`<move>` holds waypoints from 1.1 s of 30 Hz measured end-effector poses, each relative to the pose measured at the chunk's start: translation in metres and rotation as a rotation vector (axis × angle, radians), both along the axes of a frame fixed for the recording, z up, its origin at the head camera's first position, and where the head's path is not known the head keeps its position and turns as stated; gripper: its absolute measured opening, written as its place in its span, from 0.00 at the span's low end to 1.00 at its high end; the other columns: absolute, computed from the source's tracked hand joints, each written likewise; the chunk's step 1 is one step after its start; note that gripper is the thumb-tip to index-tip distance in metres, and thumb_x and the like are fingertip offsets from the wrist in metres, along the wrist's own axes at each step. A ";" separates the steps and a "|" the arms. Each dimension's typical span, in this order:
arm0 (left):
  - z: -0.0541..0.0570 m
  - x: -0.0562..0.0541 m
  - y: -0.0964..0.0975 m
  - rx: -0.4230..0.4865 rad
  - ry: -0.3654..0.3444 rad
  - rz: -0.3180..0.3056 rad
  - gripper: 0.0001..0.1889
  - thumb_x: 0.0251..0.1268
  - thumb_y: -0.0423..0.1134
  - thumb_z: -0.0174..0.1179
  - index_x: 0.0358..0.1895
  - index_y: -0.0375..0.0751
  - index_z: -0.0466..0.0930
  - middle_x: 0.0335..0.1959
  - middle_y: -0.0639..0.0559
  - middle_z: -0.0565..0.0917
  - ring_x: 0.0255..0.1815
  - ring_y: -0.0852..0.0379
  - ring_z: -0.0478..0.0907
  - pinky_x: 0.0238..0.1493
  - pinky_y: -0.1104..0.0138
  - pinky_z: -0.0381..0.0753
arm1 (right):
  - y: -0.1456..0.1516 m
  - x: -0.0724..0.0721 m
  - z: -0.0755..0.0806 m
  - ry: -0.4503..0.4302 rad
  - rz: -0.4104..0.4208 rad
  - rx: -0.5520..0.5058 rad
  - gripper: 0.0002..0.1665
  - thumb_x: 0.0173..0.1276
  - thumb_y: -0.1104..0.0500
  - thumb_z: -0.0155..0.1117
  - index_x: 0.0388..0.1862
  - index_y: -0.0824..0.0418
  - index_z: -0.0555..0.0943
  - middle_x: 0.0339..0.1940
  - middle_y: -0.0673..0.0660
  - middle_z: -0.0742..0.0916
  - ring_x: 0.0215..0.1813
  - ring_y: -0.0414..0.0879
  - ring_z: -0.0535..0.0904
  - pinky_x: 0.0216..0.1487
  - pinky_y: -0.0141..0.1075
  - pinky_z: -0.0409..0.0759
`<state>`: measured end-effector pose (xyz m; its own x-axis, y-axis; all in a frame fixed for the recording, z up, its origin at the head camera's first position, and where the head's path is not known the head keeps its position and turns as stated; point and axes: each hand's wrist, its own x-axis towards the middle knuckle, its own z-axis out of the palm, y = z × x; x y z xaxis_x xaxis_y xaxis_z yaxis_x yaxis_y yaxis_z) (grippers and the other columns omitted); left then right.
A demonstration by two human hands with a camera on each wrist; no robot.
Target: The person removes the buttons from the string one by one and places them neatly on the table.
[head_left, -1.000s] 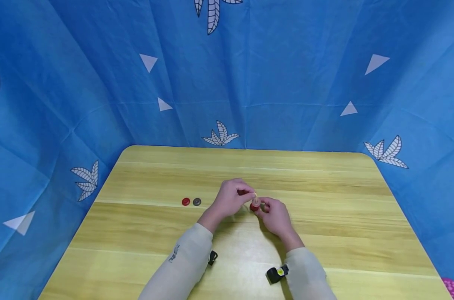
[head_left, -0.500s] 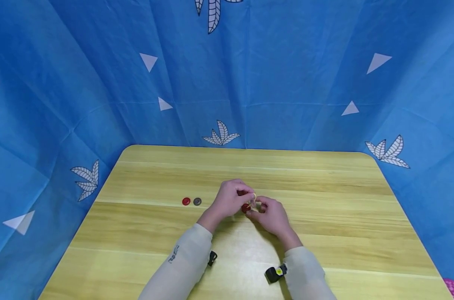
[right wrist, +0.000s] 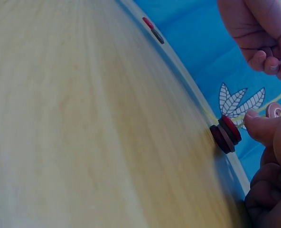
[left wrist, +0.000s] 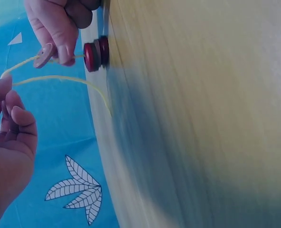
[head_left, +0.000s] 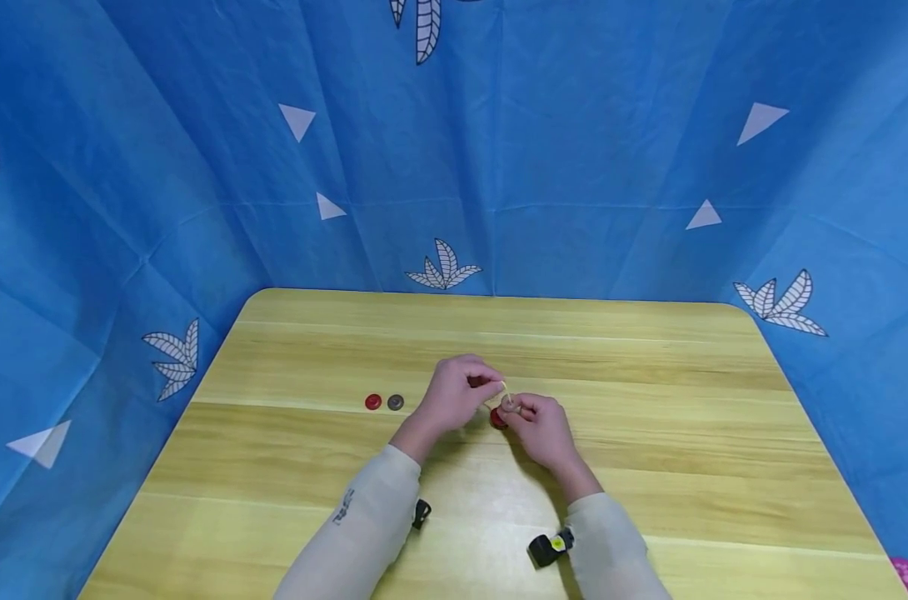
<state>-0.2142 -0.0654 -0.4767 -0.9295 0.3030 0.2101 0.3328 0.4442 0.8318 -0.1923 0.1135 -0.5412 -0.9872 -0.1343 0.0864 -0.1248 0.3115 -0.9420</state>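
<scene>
In the head view my left hand [head_left: 456, 396] pinches a yellow string [head_left: 507, 390] between thumb and fingertips. My right hand [head_left: 547, 429] holds a pale pinkish-grey button [head_left: 510, 404] just beside it, and the string runs through this button. Below the right fingertips hangs a small stack of threaded buttons [left wrist: 96, 53], red and dark grey, lying face to face. A loose end of the string curves down from the left fingers in the left wrist view. The right wrist view shows the right thumb [right wrist: 260, 127] close to the pale button's edge.
To the left on the wooden table [head_left: 274, 467] lie a red button [head_left: 373, 402] and a grey button [head_left: 396, 402], side by side. A blue patterned curtain [head_left: 574, 167] stands behind and along both sides of the table.
The pale button turned edge-on, then came round to show its face again. The hanging stack swung left and partly back. My left hand has shifted slightly left with the string.
</scene>
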 end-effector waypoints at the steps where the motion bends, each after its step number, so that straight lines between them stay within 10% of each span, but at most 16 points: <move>1: 0.000 0.000 -0.001 0.007 0.007 0.013 0.05 0.66 0.34 0.68 0.40 0.37 0.90 0.32 0.59 0.80 0.32 0.60 0.77 0.34 0.67 0.80 | 0.000 0.000 0.000 -0.002 -0.006 -0.004 0.03 0.66 0.67 0.70 0.32 0.63 0.87 0.20 0.50 0.84 0.25 0.36 0.77 0.29 0.28 0.73; 6: -0.001 0.000 -0.003 0.080 0.020 0.089 0.02 0.63 0.29 0.68 0.36 0.37 0.88 0.37 0.53 0.81 0.31 0.59 0.79 0.33 0.67 0.82 | 0.003 0.001 0.000 0.035 -0.043 0.009 0.02 0.67 0.63 0.71 0.33 0.60 0.87 0.12 0.47 0.65 0.15 0.37 0.57 0.19 0.30 0.57; 17: -0.011 0.001 -0.004 0.494 -0.294 0.149 0.05 0.62 0.18 0.57 0.34 0.30 0.76 0.37 0.36 0.84 0.29 0.46 0.86 0.33 0.58 0.86 | 0.006 0.005 0.007 0.033 -0.065 -0.058 0.03 0.67 0.63 0.70 0.33 0.61 0.86 0.12 0.47 0.64 0.14 0.39 0.58 0.17 0.29 0.55; 33: -0.018 0.009 -0.015 0.096 -0.123 0.080 0.02 0.58 0.28 0.61 0.32 0.38 0.81 0.25 0.52 0.78 0.24 0.55 0.76 0.27 0.64 0.77 | 0.010 0.007 0.008 0.053 -0.062 -0.048 0.04 0.66 0.65 0.70 0.31 0.59 0.86 0.12 0.46 0.63 0.16 0.39 0.57 0.21 0.31 0.58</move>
